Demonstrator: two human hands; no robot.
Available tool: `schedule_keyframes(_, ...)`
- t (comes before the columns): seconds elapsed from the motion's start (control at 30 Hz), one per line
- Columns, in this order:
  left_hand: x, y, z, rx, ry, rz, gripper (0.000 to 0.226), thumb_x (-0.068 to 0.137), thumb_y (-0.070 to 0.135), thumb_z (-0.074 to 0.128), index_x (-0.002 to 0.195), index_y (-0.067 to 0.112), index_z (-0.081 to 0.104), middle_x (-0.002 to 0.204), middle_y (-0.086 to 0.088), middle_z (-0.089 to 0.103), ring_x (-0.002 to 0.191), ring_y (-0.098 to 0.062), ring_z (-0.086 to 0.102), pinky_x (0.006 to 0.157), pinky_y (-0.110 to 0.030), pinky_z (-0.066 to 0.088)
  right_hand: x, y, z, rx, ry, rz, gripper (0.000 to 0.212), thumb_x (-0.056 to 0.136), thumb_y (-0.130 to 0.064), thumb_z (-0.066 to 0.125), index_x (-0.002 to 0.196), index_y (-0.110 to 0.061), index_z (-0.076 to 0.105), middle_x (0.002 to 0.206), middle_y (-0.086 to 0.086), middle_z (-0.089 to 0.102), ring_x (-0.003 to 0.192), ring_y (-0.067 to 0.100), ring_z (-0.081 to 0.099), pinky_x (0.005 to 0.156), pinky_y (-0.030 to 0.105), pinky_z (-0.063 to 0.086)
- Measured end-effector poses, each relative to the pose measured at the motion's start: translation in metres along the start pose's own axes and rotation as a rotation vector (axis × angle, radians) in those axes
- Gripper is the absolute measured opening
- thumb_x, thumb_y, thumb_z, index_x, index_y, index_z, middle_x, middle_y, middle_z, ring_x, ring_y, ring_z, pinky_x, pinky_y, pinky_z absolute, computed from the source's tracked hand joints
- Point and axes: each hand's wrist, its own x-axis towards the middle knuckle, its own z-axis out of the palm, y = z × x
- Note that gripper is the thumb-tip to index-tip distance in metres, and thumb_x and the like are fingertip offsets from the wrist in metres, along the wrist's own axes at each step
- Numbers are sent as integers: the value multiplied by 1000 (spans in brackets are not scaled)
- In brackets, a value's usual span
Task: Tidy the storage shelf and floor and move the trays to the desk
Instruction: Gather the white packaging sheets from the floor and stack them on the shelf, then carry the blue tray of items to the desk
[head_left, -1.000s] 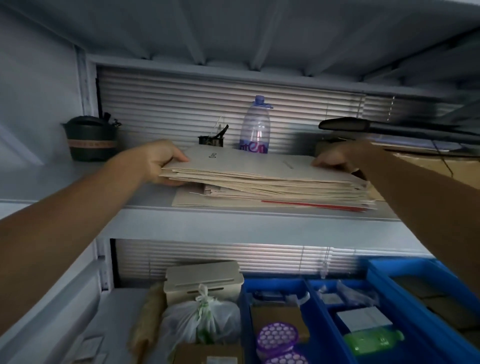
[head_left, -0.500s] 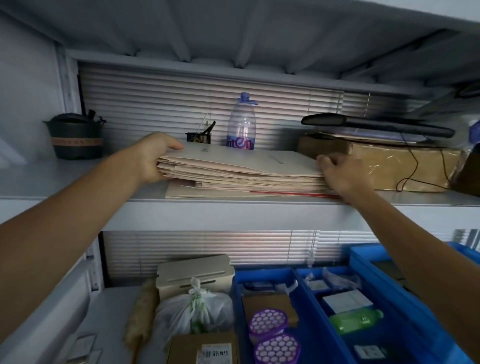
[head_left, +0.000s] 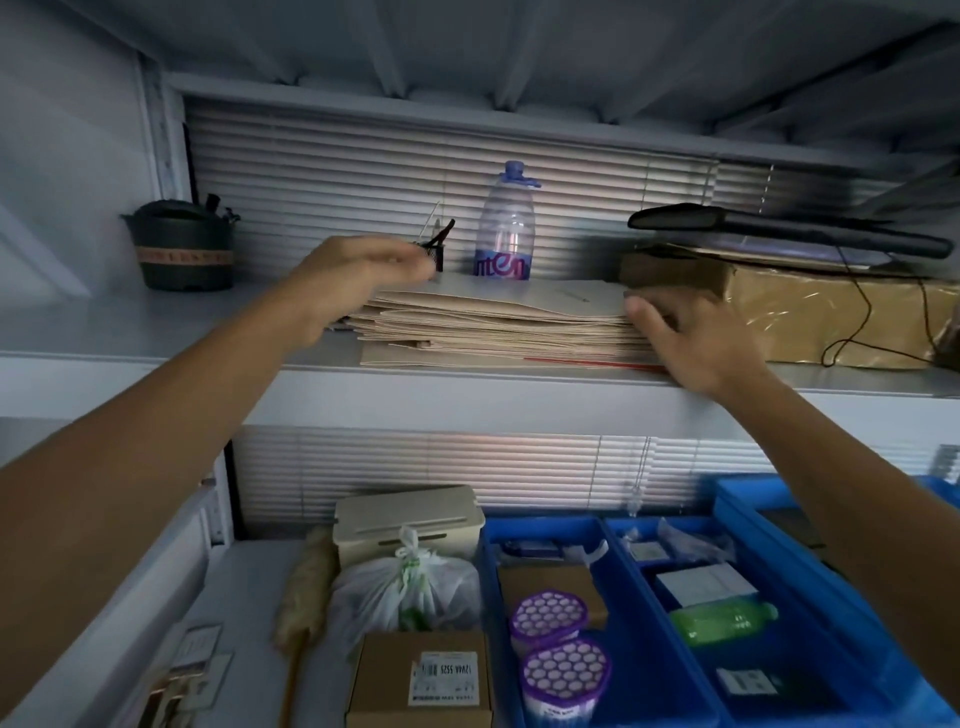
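A stack of beige paper folders (head_left: 493, 322) lies flat on the upper shelf (head_left: 467, 395). My left hand (head_left: 353, 280) hovers just over the stack's left end, blurred, fingers loose and holding nothing. At the stack's right end my right hand (head_left: 691, 338) has its fingers spread, the fingertips touching the edges of the folders. On the shelf below, two blue trays (head_left: 621, 561) stand side by side, filled with small items, and a third blue tray (head_left: 753, 514) is at the far right.
Behind the stack stand a water bottle (head_left: 506, 228) and a small pen holder (head_left: 436, 249). A dark pot (head_left: 184, 249) sits at the left, a brown box (head_left: 831, 312) with a black flat device and cable at the right. Below are a beige box (head_left: 410, 519), a tied bag (head_left: 405, 592) and a cardboard carton (head_left: 421, 675).
My left hand has let go of the stack's left end and risen above it. My right hand opened its fingers against the right end. The folders lie more squared up.
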Motion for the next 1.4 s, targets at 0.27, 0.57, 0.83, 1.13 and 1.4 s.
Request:
schedule_keyframes(0.27, 1, -8, 4, 366, -193, 102, 61, 62, 75, 59, 119, 52, 62, 141, 17, 53, 131, -7, 45, 115, -39, 30, 8, 7, 10, -120, -116, -33, 82, 84, -84, 16, 131, -34, 61, 137, 3, 61, 127, 32, 51, 107, 51, 41)
schedule_keyframes(0.57, -7, -10, 10, 382, -79, 141, 42, 79, 50, 71, 120, 45, 65, 142, 12, 54, 131, -11, 46, 107, -28, 31, 4, 3, 11, -98, -39, -16, 73, 87, -80, 25, 129, -33, 63, 136, 4, 62, 126, 35, 51, 108, 52, 38)
schedule_keyframes(0.83, -11, -10, 16, 394, 12, 165, 48, 80, 46, 72, 127, 39, 62, 143, 6, 53, 130, -11, 47, 99, -21, 28, 3, 3, 13, -95, 13, -48, 63, 92, -70, 32, 128, -29, 65, 135, 7, 63, 126, 36, 50, 109, 46, 31)
schedule_keyframes(1.13, -57, -20, 43, 306, 557, 792, 19, 92, 21, 63, 102, 10, 74, 103, -5, 73, 98, -18, 66, 90, -40, 49, -50, -13, 10, 162, 534, -132, 23, 96, -20, 56, 107, -7, 72, 108, 10, 70, 104, 25, 62, 92, 29, 43)
schedule_keyframes(1.4, -148, -136, 202, 171, -40, 583, 11, 88, 17, 62, 92, 18, 73, 84, 6, 67, 76, -7, 60, 69, -29, 51, -247, -1, 94, 492, 200, 359, 21, 91, -3, 50, 72, -10, 58, 62, -2, 54, 56, 13, 48, 54, 24, 38)
